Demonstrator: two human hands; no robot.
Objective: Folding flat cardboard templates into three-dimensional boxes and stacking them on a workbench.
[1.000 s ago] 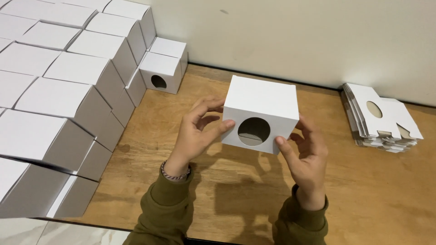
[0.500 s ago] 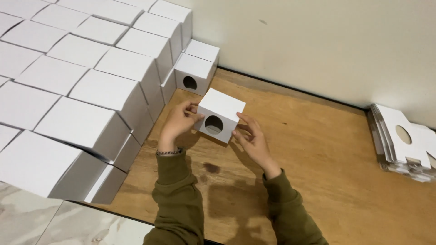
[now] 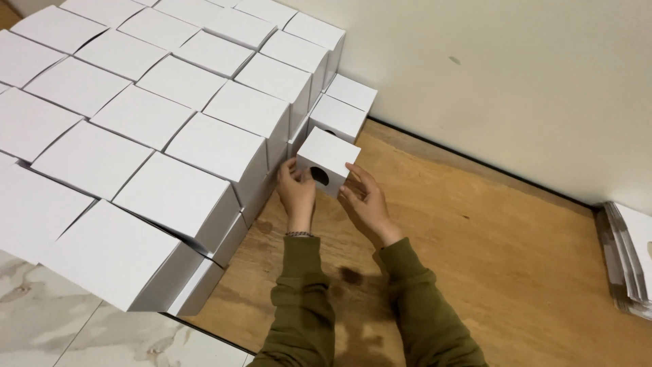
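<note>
Head view: left hand (image 3: 297,192) and right hand (image 3: 363,202) pinch a white box (image 3: 327,162) with a round hole, held just beside the stacked boxes (image 3: 204,146) above the counter (image 3: 489,258). Best keep it square, edges flush with the neighbouring box (image 3: 337,117).

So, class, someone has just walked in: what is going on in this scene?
A person in olive-green sleeves holds a small white cardboard box with a round hole between both hands, left hand and right hand, above a wooden tabletop. The box is right beside a big stack of similar white boxes that fills the left side. A pile of flat, unfolded box blanks lies at the right edge, by the pale wall.
</note>
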